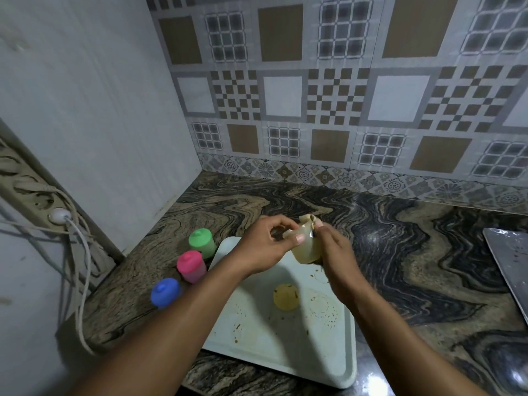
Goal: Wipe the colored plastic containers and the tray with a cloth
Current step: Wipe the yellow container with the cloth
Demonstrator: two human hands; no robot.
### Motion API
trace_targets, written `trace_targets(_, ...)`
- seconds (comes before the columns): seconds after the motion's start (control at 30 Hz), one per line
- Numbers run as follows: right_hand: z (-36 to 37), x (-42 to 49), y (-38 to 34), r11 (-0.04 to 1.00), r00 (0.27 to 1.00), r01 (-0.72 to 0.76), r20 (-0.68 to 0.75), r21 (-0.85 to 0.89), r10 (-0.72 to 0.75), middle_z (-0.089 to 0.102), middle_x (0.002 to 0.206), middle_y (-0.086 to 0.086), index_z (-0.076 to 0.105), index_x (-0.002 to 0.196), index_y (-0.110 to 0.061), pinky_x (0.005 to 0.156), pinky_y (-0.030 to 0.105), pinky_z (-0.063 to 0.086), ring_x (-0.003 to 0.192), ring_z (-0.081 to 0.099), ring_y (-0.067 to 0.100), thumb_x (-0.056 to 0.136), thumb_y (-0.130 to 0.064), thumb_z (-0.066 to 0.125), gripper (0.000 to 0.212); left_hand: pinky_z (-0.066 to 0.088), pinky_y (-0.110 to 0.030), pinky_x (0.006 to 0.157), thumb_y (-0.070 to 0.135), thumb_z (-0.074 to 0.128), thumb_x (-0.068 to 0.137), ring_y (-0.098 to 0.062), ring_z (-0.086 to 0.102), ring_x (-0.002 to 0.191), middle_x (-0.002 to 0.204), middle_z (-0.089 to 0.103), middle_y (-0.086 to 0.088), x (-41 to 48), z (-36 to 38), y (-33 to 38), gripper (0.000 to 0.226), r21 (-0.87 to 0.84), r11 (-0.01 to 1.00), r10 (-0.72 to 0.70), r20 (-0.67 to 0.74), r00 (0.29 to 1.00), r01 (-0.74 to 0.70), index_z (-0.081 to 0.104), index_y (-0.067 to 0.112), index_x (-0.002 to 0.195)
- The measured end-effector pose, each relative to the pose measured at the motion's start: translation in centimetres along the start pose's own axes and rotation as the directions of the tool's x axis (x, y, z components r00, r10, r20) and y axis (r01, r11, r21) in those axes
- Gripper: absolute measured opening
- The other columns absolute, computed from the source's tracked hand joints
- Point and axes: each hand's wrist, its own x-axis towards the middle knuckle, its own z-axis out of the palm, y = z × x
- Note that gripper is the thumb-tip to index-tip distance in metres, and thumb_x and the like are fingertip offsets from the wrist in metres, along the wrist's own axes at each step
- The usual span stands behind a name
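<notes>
Above the far end of the stained white tray (280, 347), both hands hold a pale yellow container (307, 251). My left hand (264, 245) grips its left side, thumb on the wall. My right hand (334, 252) pinches a beige cloth (311, 219) bunched at the container's top. A yellow lid (286, 297) lies flat on the tray. Left of the tray, on the counter, stand three lidded containers in a row: green (202, 242) farthest, pink (191, 265) in the middle, blue (165, 292) nearest, partly behind my left forearm.
The marbled stone counter (400, 252) runs to a tiled back wall. A metal sheet (511, 261) lies at the right edge. On the left wall a white plug (59, 216) sits in a socket strip, with cables hanging down beside the counter.
</notes>
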Motion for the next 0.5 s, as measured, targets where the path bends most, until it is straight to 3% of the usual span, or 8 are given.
trace_targets(0.07,-0.1,0.1,0.5,0.93,0.968,0.245,0.015,-0.275,-0.251,0.074,0.106,-0.004,0.071,0.117,-0.029,0.077,0.033,0.053,0.095,0.068,0.01,0.105,-0.037,0.047,0.028,0.061,-0.038,0.069,0.038,0.075,0.088,-0.015,0.068,0.072,0.091,0.071,0.001,0.0,0.4,0.4,0.01,-0.009,1.0,-0.004,-0.008,1.0,0.004,0.073,0.029,0.091)
trace_targets(0.13,-0.1,0.2,0.8,0.9,0.95,0.305,0.035,-0.313,-0.31,0.074,0.104,-0.009,0.07,0.119,-0.033,0.078,0.031,0.053,0.095,0.067,0.008,0.105,-0.038,0.045,0.029,0.062,-0.043,0.075,0.029,0.072,0.092,-0.016,0.068,0.064,0.076,0.069,0.006,-0.1,0.6,0.5,0.008,-0.008,1.0,0.014,-0.01,1.0,-0.014,0.074,0.023,0.086)
trace_targets(0.2,-0.2,0.5,0.6,0.951,0.974,0.226,0.024,-0.212,-0.227,0.074,0.102,0.002,0.071,0.114,-0.026,0.072,0.03,0.05,0.088,0.065,0.012,0.104,-0.039,0.042,0.034,0.06,-0.039,0.075,0.021,0.069,0.095,-0.015,0.063,0.069,0.077,0.068,0.007,-0.3,0.6,0.0,0.01,-0.069,0.996,0.065,0.045,0.997,-0.062,0.074,0.021,0.086)
trace_targets(0.27,-0.6,0.7,-0.3,0.997,0.994,-0.077,0.079,-0.02,0.078,0.073,0.108,0.019,0.071,0.115,-0.017,0.067,0.033,0.051,0.086,0.063,0.024,0.102,-0.04,0.039,0.041,0.053,-0.03,0.073,0.016,0.066,0.096,-0.013,0.058,0.074,0.08,0.066,0.009,-0.8,0.3,-0.5,0.012,-0.157,0.984,0.1,0.091,0.991,-0.084,0.073,0.021,0.087)
trace_targets(0.33,-1.0,0.5,-0.8,0.916,0.911,-0.379,0.228,0.13,0.344,0.071,0.108,0.026,0.068,0.119,-0.008,0.07,0.04,0.054,0.087,0.062,0.035,0.104,-0.039,0.039,0.044,0.05,-0.029,0.074,0.02,0.066,0.096,-0.012,0.056,0.076,0.08,0.065,0.009,-1.1,-0.1,-0.8,0.013,-0.231,0.972,0.073,0.115,0.991,-0.045,0.072,0.02,0.085)
trace_targets(0.37,-1.0,0.5,-0.7,0.896,0.891,-0.418,0.26,0.151,0.372,0.07,0.107,0.027,0.066,0.121,-0.006,0.073,0.043,0.054,0.088,0.062,0.037,0.104,-0.039,0.04,0.045,0.049,-0.031,0.074,0.028,0.067,0.095,-0.013,0.056,0.076,0.079,0.064,0.007,-1.2,-0.2,-0.6,0.017,-0.245,0.969,0.05,0.114,0.992,-0.02,0.072,0.02,0.081)
trace_targets(0.43,-0.5,0.6,-0.4,0.919,0.923,-0.363,0.192,0.152,0.333,0.07,0.111,0.027,0.066,0.122,-0.007,0.074,0.044,0.054,0.091,0.064,0.036,0.103,-0.038,0.043,0.042,0.051,-0.037,0.074,0.05,0.069,0.086,-0.014,0.057,0.074,0.075,0.064,0.003,-1.0,-0.1,-0.2,0.034,-0.19,0.982,0.009,0.069,0.998,0.004,0.071,0.019,0.074)
trace_targets(0.5,0.2,0.6,-0.5,0.965,0.97,-0.237,0.072,0.112,0.23,0.071,0.112,0.023,0.069,0.117,-0.012,0.068,0.038,0.056,0.091,0.067,0.032,0.102,-0.035,0.046,0.036,0.056,-0.043,0.075,0.049,0.07,0.088,-0.013,0.059,0.072,0.074,0.065,0.004,-0.6,0.3,-0.1,0.036,-0.089,0.996,0.026,0.012,1.0,-0.025,0.071,0.016,0.075)
